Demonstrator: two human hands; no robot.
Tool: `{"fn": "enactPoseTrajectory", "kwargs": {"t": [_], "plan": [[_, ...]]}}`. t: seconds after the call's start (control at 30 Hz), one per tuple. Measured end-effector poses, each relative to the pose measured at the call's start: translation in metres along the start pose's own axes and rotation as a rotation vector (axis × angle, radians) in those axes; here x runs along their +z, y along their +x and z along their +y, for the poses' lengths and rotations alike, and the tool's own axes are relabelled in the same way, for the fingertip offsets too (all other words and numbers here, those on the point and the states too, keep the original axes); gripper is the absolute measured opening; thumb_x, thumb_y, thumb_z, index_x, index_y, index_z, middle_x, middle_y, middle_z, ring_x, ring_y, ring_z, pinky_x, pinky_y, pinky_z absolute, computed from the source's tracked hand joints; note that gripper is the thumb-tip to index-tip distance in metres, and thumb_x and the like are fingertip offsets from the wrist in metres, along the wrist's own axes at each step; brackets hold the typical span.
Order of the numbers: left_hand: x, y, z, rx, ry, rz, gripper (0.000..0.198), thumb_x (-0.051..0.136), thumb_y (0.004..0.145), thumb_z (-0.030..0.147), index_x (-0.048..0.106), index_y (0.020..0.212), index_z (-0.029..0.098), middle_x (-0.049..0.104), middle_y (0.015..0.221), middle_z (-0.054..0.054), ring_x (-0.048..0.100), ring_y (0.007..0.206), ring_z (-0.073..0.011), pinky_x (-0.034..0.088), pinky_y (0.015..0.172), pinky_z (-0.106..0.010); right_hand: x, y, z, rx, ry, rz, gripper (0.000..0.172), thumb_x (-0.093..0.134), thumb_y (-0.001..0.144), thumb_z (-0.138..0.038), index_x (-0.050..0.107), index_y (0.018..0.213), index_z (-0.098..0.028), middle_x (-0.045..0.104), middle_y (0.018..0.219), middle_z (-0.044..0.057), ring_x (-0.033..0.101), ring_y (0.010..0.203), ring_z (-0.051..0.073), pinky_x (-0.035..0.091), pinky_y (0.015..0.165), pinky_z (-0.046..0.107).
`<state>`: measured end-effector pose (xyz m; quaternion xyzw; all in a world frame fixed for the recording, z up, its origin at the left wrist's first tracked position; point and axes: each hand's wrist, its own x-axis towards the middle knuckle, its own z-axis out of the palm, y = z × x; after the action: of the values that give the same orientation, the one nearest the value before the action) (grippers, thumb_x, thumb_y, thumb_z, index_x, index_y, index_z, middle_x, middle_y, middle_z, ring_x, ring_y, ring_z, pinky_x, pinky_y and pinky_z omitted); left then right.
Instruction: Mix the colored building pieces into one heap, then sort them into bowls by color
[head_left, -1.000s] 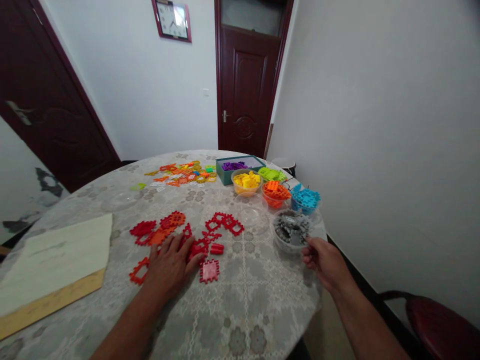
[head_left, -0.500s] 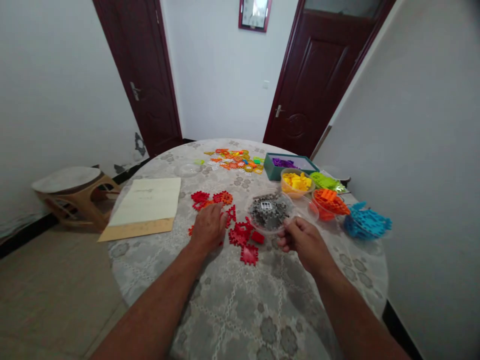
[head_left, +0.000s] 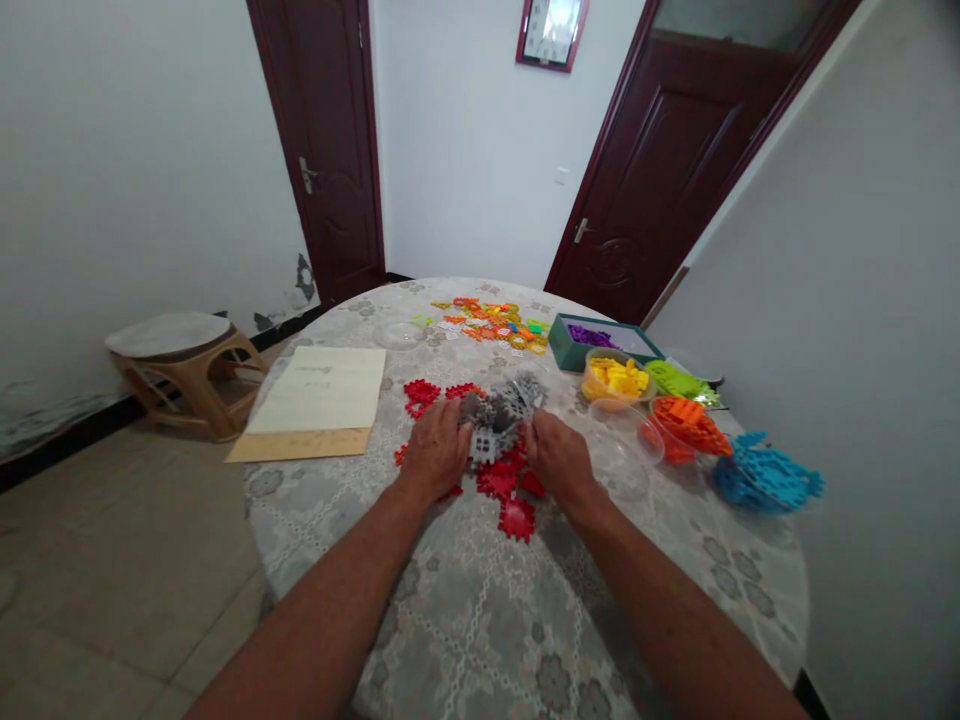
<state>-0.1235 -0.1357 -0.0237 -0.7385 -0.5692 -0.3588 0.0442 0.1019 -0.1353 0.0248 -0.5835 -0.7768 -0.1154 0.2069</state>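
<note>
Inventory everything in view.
Toothed plastic cluster: one, grey, between hands
Toothed plastic pieces: several, red, around cluster
Clear plastic tubs: three, yellow-, orange-, blue-filled, right
Plastic bits: many, lime, near tubs
Rectangular box: one, green, purple-filled, behind tubs
Flat pieces: many, multicoloured, far table
Paper sheet: one, cream, left
Flat card: one, tan, sheet's edge
Low stool: one, tan, left
Panelled doors: two, maroon, behind
Wall frame: one, red, behind
Round table: one, grey, centre
Left hand: one, cluster's left
Right hand: one, cluster's right

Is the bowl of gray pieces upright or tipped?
Tipped, apparently: gray pieces crowd the left hand and overlap red pieces, though the bowl is blurred.
</note>
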Motion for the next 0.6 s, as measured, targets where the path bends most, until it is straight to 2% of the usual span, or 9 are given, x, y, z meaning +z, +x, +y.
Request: {"fn": "enactPoseTrajectory", "kwargs": {"t": [0.13,0.33,0.47,0.6], "plan": [[-0.007,0.002,0.005,-0.005,-0.014,-0.011,0.048,0.041,0.108,0.033,0.046,0.151,0.012,0.058,0.148,-0.022,0.051,0.143,-0.0327,0.042,0.122,-0.056,-0.002,0.005,0.003,-0.019,-0.038,0.066,0.025,0.046,0.11,-0.029,0.06,0.091,-0.021,0.065,0.082,0.006,0.056,0.07,0.018,0.029,0.06,0.03],[-0.014,0.002,0.011,0.023,-0.022,-0.038,0.044,0.044,0.108,0.035,0.053,0.146,0.015,0.059,0.148,-0.019,0.052,0.143,-0.0308,0.041,0.124,-0.053,-0.02,0.007,0.022,0.051,-0.085,0.167,0.029,0.044,0.11,-0.029,0.057,0.086,-0.02,0.061,0.08,0.006,0.052,0.07,0.018,0.026,0.059,0.03],[-0.019,0.001,0.023,0.153,-0.054,-0.094,0.041,0.049,0.106,0.037,0.06,0.141,0.018,0.06,0.148,-0.016,0.052,0.142,-0.0301,0.04,0.124,-0.053,-0.037,-0.006,0.033,0.087,-0.069,0.202,0.032,0.042,0.11,-0.029,0.054,0.081,-0.021,0.058,0.077,0.005,0.048,0.067,0.017,0.026,0.059,0.029],[-0.015,-0.002,0.039,0.313,-0.034,-0.227,0.04,0.053,0.104,0.037,0.065,0.139,0.023,0.062,0.148,-0.012,0.052,0.142,-0.0307,0.036,0.126,-0.055,-0.052,-0.029,0.04,0.116,-0.013,0.266,0.037,0.042,0.11,-0.034,0.05,0.076,-0.022,0.055,0.072,0.003,0.046,0.064,0.016,0.026,0.059,0.029]]}}
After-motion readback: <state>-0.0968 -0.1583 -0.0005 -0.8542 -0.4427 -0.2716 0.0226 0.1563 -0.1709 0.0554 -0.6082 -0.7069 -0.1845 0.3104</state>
